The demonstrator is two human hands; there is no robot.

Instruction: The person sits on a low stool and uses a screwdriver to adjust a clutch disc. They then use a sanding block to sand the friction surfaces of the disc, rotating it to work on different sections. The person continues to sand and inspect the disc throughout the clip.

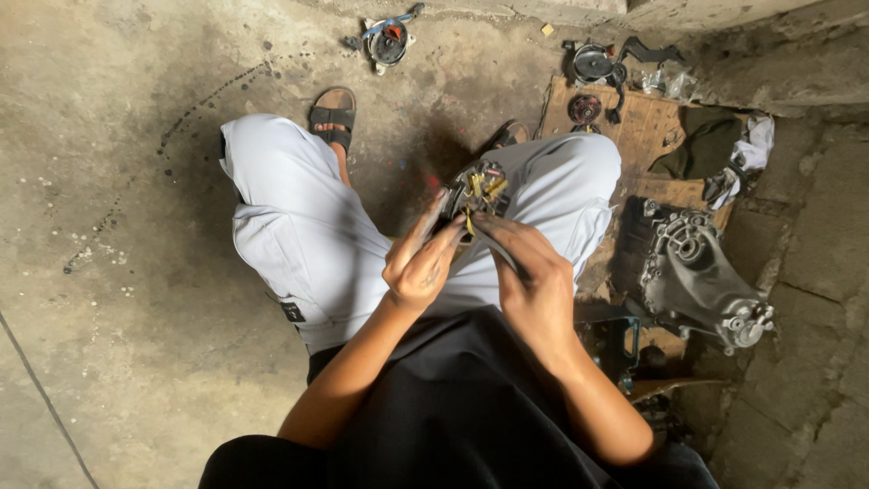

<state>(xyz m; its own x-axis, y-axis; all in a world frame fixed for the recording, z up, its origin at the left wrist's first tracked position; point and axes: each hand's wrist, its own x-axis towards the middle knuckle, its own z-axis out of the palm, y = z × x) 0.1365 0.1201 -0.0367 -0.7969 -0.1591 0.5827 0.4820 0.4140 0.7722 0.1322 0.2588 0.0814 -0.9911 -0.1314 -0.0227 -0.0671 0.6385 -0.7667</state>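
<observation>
I sit with my knees apart in pale grey trousers. My left hand (421, 263) and my right hand (529, 272) meet over my right thigh. Together they hold a small dark electrical part (480, 190) with yellow and red wire ends sticking up. The left hand's fingers grip its near left side. The right hand's fingers pinch a dark cable that runs from the part's lower edge. The underside of the part is hidden by my fingers.
A grey metal engine casing (701, 281) lies at my right beside a brown board (647, 136) with round parts, a dark cloth and a glove. Another round part (389, 41) lies ahead on the stained concrete floor. My sandalled foot (333, 113) rests ahead.
</observation>
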